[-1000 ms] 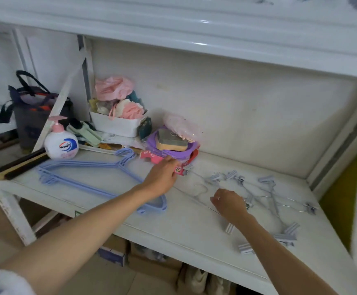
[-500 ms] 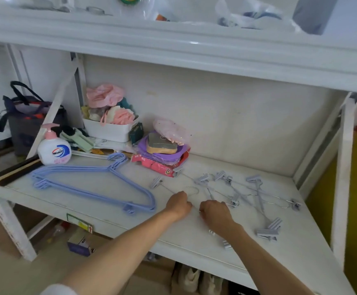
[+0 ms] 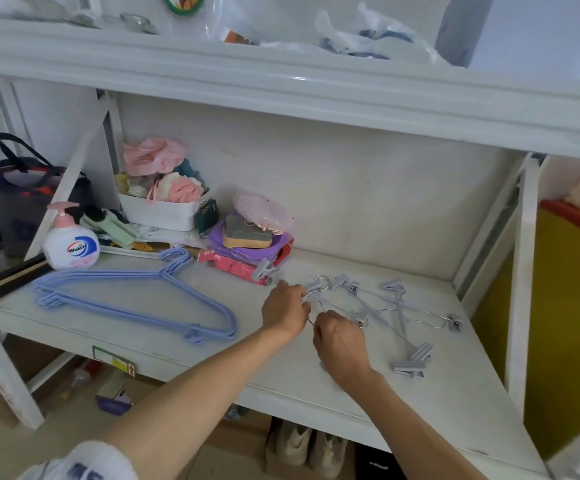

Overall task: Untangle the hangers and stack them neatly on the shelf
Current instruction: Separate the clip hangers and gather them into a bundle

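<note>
A stack of light blue plastic hangers (image 3: 132, 299) lies flat on the left half of the white shelf (image 3: 164, 344). To the right, several thin wire hangers with grey clips (image 3: 385, 310) lie tangled together. My left hand (image 3: 283, 310) pinches the wire by the metal hook (image 3: 319, 285) of one clip hanger. My right hand (image 3: 338, 341) grips a thin wire of the same tangle just below, its fingers curled and partly hiding the wire. A pair of grey clips (image 3: 411, 362) lies at the tangle's near right end.
A Walch soap bottle (image 3: 70, 242), a white bin of pink items (image 3: 162, 211) and a purple dish with a sponge (image 3: 247, 237) crowd the shelf's back left. Dark sticks (image 3: 4, 278) poke over the left edge. An upper shelf (image 3: 281, 84) overhangs.
My left hand left the red packet at the back, came to the tangle and took hold of a wire hanger near its hook. My right hand shifted slightly and gripped the wire.
</note>
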